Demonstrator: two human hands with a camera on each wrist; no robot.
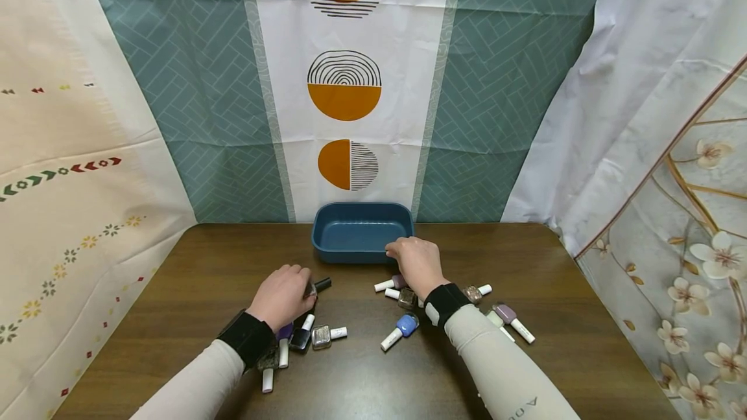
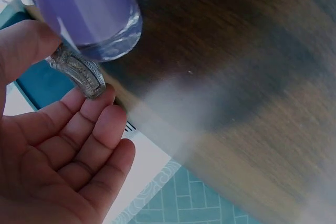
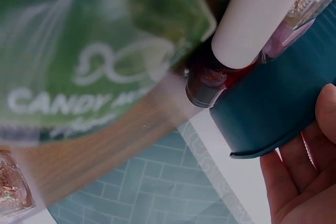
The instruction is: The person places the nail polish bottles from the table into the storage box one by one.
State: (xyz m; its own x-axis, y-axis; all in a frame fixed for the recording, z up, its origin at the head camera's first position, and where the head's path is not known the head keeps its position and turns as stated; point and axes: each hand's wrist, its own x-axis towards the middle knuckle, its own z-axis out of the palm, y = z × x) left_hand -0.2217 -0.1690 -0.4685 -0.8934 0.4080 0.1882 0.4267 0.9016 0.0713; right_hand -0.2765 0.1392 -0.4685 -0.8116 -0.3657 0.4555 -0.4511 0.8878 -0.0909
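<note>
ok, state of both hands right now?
Left hand: closed, pinching a small glittery bottle between thumb and fingers.
Right hand: closed, gripping the blue tray at its rim.

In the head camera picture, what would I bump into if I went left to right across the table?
Left hand, silver glittery bottle, bright blue bottle, rightmost brown glittery bottle, rightmost mauve bottle.

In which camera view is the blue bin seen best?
The head view: the blue bin appears nearly whole, inside included, with the right hand covering its near right corner. The right wrist view shows only part of its wall and rim; the left wrist view, only a piece beyond the left hand.
</note>
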